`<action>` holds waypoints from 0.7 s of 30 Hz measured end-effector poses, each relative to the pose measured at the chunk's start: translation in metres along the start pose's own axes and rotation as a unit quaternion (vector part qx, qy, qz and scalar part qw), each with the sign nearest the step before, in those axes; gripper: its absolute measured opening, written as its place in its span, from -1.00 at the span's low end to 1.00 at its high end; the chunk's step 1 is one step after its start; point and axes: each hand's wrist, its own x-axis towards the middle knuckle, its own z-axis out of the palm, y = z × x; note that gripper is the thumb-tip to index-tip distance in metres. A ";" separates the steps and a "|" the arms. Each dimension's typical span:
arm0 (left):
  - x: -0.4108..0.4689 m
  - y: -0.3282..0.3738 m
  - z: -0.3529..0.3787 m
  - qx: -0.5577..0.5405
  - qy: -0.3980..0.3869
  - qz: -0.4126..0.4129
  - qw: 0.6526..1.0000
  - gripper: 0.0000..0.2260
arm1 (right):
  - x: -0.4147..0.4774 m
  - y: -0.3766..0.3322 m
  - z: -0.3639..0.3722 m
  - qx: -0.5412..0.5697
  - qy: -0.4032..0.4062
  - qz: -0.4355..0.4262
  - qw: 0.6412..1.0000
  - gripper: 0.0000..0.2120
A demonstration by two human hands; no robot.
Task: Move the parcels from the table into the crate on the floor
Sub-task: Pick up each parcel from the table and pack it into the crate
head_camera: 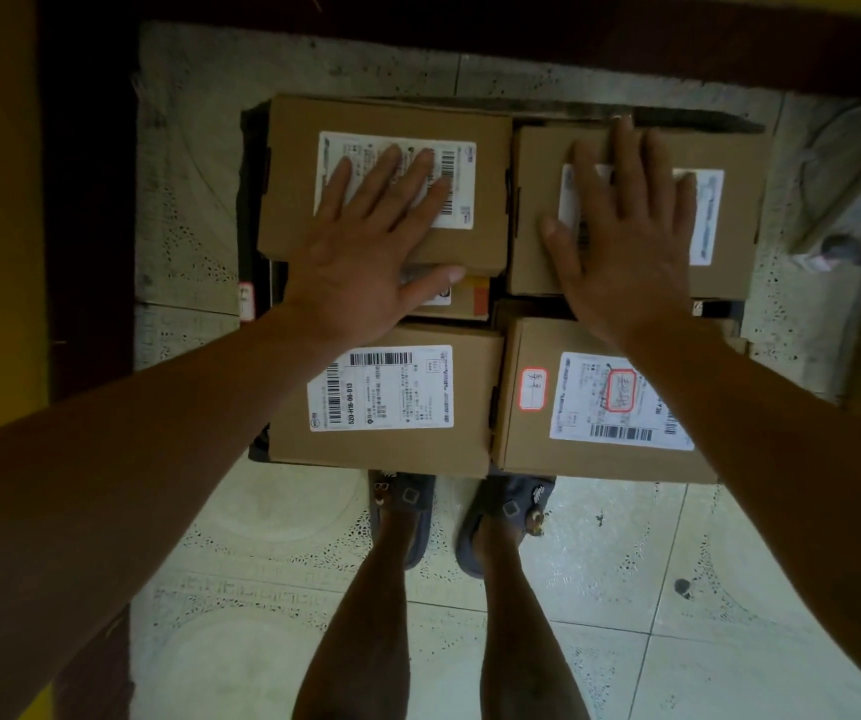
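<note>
Pale patterned tile floor (626, 589); dark crate (253, 200) on it, packed. I see left hand (366, 252) flat, fingers spread, on far-left brown cardboard parcel (293, 174); right hand (626, 241) likewise on far-right brown cardboard parcel (740, 163).

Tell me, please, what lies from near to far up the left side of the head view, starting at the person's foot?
Left sandal → near-left parcel → half-hidden lower parcel → far-left parcel, left hand flat on it → concrete slab.

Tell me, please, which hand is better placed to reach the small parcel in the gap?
Left hand: its thumb lies over that small parcel; the right hand rests flat on the far-right parcel.
</note>
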 end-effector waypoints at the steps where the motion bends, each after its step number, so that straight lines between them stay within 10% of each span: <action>1: 0.002 0.001 0.001 0.006 -0.001 0.002 1.000 -0.29 | -0.002 -0.002 0.003 -0.009 -0.006 0.001 1.000 -0.36; 16: 0.009 0.000 0.009 0.029 0.003 0.004 1.000 -0.30 | 0.007 -0.006 0.012 -0.023 -0.007 0.008 1.000 -0.34; 21: -0.008 0.008 0.001 0.001 0.135 -0.004 0.991 -0.38 | -0.015 -0.003 -0.006 0.041 0.074 -0.006 0.996 -0.40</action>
